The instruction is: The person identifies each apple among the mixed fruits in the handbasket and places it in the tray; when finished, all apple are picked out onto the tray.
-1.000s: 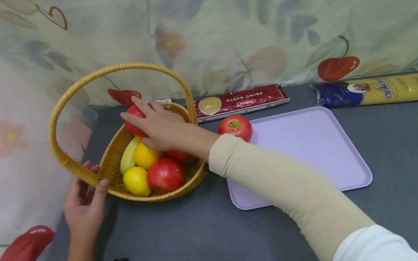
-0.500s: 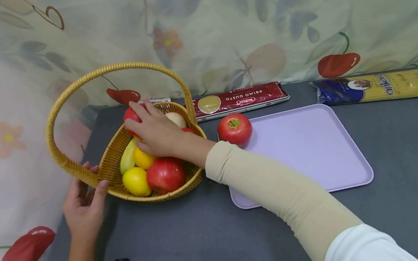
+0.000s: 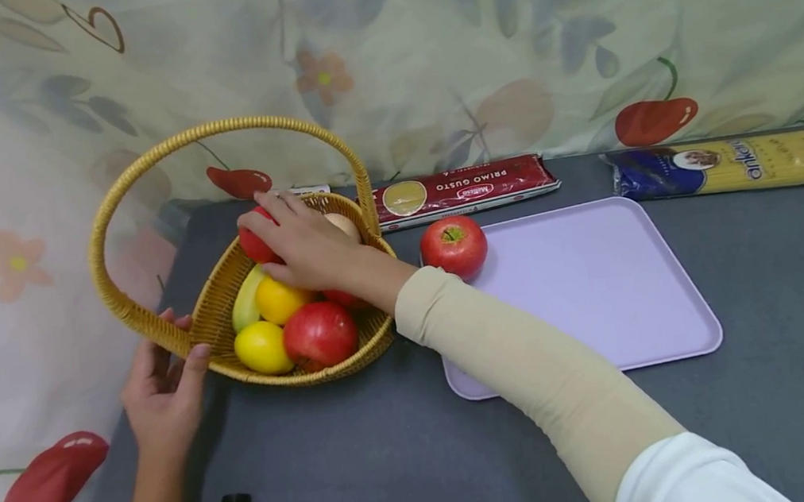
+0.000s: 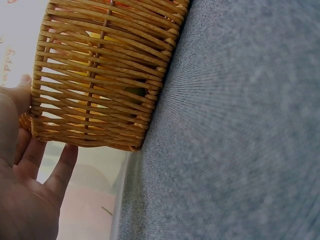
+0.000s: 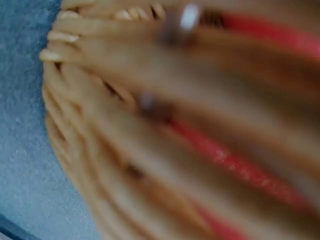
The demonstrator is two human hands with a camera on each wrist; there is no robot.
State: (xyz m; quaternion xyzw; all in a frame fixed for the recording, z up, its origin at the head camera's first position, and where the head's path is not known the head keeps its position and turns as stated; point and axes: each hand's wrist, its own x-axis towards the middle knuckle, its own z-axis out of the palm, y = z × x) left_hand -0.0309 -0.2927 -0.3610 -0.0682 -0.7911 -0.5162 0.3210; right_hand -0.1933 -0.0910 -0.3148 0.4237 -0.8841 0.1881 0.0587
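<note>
A wicker basket (image 3: 218, 323) with a tall arched handle holds several fruits. My left hand (image 3: 166, 391) grips its left rim where the handle starts, thumb at the front; the left wrist view shows that hand (image 4: 37, 185) beside the woven wall (image 4: 100, 95). My right hand (image 3: 311, 239) reaches into the far part and holds a red apple (image 3: 256, 244), its fingers over the top. In front of that hand lie a yellow-green banana (image 3: 246, 298), an orange (image 3: 283, 300), a lemon (image 3: 263, 348) and a larger red apple (image 3: 320, 335). Partly hidden behind the wrist is a pale round thing (image 3: 344, 226).
Right of the basket, another red apple (image 3: 453, 246) sits at the corner of a lilac tray (image 3: 585, 291). Along the back lie a red spaghetti pack (image 3: 468, 189) and a blue-and-yellow one (image 3: 732, 164). A patterned curtain (image 3: 428, 57) hangs behind the grey table (image 3: 363, 462).
The right hand shifts slightly within the far part of the basket, still on the red apple; the pale round thing now shows behind it. The left hand stays put.
</note>
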